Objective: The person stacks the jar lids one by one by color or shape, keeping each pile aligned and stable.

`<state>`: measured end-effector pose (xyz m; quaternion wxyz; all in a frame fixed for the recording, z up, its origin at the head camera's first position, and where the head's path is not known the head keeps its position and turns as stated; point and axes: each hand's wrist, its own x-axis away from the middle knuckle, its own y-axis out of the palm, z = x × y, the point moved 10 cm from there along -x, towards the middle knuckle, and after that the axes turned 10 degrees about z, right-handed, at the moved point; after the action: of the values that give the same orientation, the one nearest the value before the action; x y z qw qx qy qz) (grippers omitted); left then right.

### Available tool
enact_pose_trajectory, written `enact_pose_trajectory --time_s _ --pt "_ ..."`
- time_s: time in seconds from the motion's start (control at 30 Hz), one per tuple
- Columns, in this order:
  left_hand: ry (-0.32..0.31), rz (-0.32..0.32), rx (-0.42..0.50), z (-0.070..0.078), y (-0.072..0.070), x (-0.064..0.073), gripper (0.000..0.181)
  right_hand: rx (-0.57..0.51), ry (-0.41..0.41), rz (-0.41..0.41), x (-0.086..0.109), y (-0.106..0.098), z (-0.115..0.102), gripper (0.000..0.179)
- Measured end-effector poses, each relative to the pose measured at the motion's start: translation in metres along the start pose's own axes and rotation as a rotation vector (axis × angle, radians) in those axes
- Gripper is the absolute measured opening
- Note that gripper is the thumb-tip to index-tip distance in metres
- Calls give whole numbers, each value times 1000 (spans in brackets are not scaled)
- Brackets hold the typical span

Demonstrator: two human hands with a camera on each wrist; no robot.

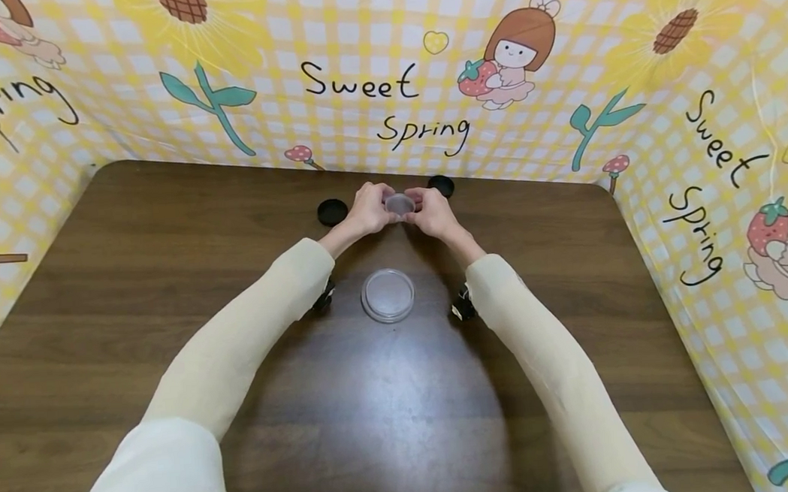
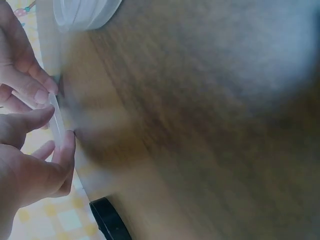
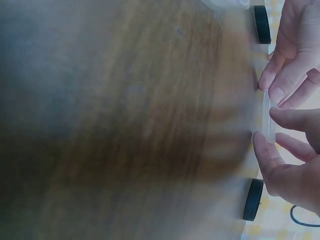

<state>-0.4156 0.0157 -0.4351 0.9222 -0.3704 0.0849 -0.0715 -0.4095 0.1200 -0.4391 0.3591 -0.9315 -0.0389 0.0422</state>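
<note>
Near the far edge of the table, both hands hold a small round translucent lid (image 1: 400,204) by opposite sides. My left hand (image 1: 368,210) pinches its left rim and my right hand (image 1: 432,212) its right rim. The wrist views show this lid (image 2: 57,122) edge-on and thin, with thumbs on one side and fingers on the other. A wider, clear round container (image 1: 388,295) stands on the table closer to the body, between the forearms. Its side (image 2: 87,12) looks stepped or stacked in the left wrist view. Whatever it contains cannot be made out.
One black round cap (image 1: 332,212) lies left of the left hand; another black cap (image 1: 441,186) lies just behind the right hand. A yellow checked cloth (image 1: 367,22) with printed figures hangs along the back and sides of the brown wooden table (image 1: 133,307).
</note>
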Motion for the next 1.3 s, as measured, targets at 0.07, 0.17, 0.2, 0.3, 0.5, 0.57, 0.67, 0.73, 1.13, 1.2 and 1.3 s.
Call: enact_pose_trajectory --time_s 0.07,0.17,0.2,0.3,0.5,0.57,0.67,0.73,1.13,1.2,1.3 --pt "9 13 8 1 -2 3 48 -10 3 2 3 -1 -1 50" --pt "26 26 31 3 -4 8 46 -31 11 8 8 -3 -2 49" --pt "28 26 39 4 -4 10 46 -36 15 5 9 -3 -1 49" --pt "34 16 54 6 -3 15 45 -51 31 3 15 -5 -1 48" --pt "44 -15 63 10 -3 26 46 -51 19 -8 27 -8 -5 47" --pt "43 -17 64 11 -6 29 47 -50 5 -14 31 -8 -8 47" --pt "42 -11 70 10 -10 34 46 -63 -14 -21 36 -7 -13 47" --pt "40 -7 81 10 -12 38 46 -75 -24 -25 39 -7 -16 46" --pt "46 24 132 17 -23 64 44 -74 -37 -13 59 -12 -32 44" --pt "48 29 136 19 -25 69 44 -78 -46 -5 65 -13 -35 44" --pt "60 23 138 22 -25 78 45 -78 -50 0 76 -13 -37 46"
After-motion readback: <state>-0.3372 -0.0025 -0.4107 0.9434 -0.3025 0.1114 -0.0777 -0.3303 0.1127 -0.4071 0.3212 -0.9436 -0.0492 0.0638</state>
